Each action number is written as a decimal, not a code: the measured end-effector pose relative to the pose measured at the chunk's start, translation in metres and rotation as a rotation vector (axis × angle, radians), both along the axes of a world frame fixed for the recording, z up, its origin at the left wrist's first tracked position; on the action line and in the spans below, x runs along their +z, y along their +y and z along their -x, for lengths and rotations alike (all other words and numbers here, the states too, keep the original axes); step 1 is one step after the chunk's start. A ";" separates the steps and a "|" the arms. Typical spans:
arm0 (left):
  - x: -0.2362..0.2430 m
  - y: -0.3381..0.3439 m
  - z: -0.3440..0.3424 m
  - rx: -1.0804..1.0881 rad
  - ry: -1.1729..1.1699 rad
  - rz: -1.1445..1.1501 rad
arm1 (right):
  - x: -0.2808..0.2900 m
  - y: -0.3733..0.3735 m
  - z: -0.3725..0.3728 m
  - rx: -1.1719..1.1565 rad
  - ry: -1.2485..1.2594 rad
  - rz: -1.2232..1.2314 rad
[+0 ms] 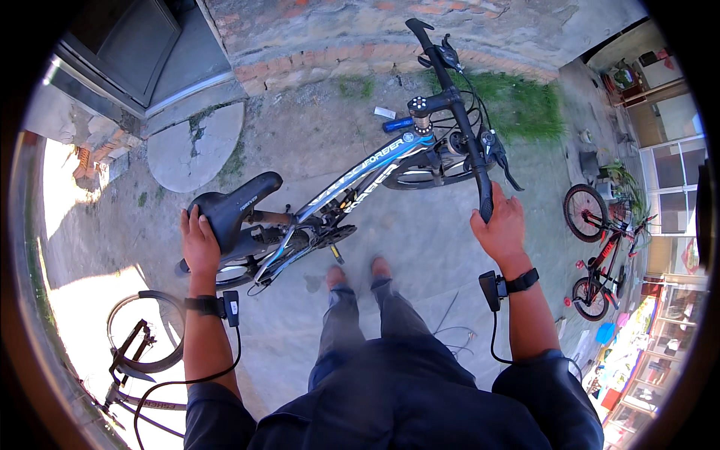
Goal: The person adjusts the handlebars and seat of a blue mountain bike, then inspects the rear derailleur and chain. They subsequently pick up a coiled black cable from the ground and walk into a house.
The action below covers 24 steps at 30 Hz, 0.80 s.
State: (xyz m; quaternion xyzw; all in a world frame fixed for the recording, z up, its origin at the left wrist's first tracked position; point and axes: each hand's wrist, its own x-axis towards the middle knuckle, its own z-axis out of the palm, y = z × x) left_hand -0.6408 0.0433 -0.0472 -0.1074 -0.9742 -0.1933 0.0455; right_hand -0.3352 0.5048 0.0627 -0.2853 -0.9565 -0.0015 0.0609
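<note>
A blue, white and black bicycle [360, 174] stands in front of me, its front end to the right. My left hand [199, 241] holds the rear of its black saddle [238, 201], fingers laid over the edge; the thumb is hidden. Around the near end of the black handlebar [471, 142] my right hand [501, 231] is closed, at the grip. A brake lever [511, 174] sits just beyond that hand. A blue bottle-like thing [397, 124] shows beside the head of the frame. My feet are close to the pedal [337, 255].
A second bicycle [142, 367] is at the lower left, partly in bright sun. A small red and black bicycle [606, 251] stands at the right. Past the handlebar are grass [529, 112] and a brick wall [345, 45]. Thin cable [454, 334] lies on the concrete near my legs.
</note>
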 end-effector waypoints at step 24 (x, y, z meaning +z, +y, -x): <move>0.034 0.060 -0.020 0.002 0.296 0.056 | -0.012 0.017 -0.010 -0.003 0.023 0.095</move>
